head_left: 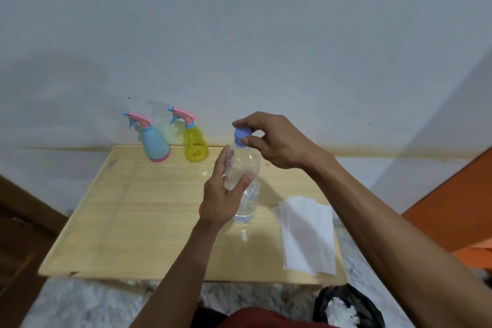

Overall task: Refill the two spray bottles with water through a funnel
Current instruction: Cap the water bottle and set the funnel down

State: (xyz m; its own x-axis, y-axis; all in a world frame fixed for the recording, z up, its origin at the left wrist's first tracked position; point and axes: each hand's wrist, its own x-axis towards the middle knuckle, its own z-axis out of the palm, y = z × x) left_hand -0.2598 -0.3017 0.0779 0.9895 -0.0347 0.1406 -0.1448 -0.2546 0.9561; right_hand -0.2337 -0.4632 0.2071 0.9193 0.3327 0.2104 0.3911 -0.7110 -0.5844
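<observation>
A clear plastic water bottle [246, 194] stands upright in the middle of the small wooden table [127, 210]. My left hand [222, 194] wraps around its body. My right hand [271, 138] pinches its blue cap [241, 136] from above. At the back of the table stand two spray bottles with pink trigger heads: a blue one [154, 141] on the left and a yellow one [195, 142] to its right. A small orange thing [200, 209] peeks out behind my left wrist; I cannot tell what it is.
White paper towels [307, 234] lie on the table's right side. A black bag with white paper [346, 306] sits on the floor at the front right corner. A white wall rises right behind the table. An orange surface [452, 208] stands at right.
</observation>
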